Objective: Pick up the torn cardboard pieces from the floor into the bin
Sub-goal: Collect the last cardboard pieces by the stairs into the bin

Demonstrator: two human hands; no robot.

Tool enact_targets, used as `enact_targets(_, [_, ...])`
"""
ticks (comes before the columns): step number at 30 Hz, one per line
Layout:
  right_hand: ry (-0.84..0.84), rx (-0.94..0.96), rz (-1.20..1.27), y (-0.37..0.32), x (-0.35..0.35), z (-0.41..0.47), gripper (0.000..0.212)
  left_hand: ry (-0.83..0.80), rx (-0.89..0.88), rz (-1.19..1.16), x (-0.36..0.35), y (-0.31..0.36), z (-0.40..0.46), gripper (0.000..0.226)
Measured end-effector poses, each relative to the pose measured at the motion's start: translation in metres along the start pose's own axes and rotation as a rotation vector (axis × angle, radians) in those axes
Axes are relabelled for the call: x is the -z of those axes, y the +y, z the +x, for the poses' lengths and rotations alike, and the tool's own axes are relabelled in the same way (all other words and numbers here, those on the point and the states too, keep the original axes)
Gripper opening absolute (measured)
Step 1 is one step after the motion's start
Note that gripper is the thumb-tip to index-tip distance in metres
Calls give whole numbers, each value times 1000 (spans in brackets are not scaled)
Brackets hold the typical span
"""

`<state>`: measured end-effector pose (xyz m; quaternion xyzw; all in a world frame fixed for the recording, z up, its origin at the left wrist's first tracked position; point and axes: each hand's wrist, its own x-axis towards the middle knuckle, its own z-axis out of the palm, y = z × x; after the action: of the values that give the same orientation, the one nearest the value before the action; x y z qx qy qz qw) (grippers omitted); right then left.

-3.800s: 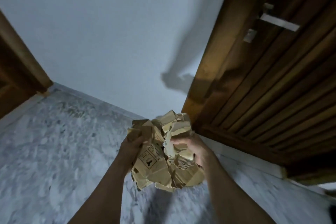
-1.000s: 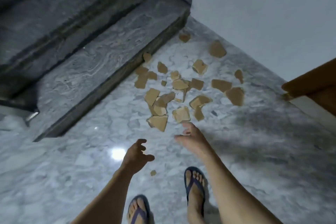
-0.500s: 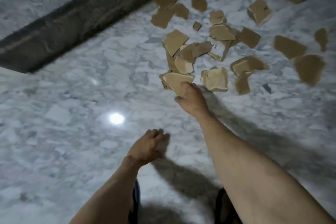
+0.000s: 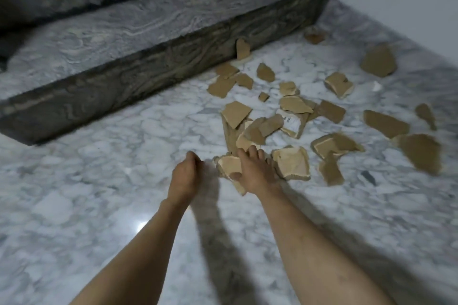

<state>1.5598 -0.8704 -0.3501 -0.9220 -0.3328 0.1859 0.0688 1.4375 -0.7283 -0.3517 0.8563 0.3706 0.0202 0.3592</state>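
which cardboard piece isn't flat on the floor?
The small piece at the stair riser: it stands on edge, leaning against the dark stone step. The other scattered pieces lie on the marble floor, some overlapping.

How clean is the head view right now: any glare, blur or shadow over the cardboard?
Head view: a bright glare spot on the marble floor between the forearms; arm shadows run toward the camera, off the pieces; the right-edge cardboard piece is smeared; the step bows from wide-angle distortion.
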Motion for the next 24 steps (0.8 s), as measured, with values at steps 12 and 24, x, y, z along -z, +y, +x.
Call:
enact_targets(12, [-179, -180, 729, 44, 34, 4, 31, -75, 261, 88, -43, 95, 77, 97])
enact_targets(24, [-251, -377, 260, 110, 48, 1, 119, -108, 228, -104, -49, 88, 98, 47])
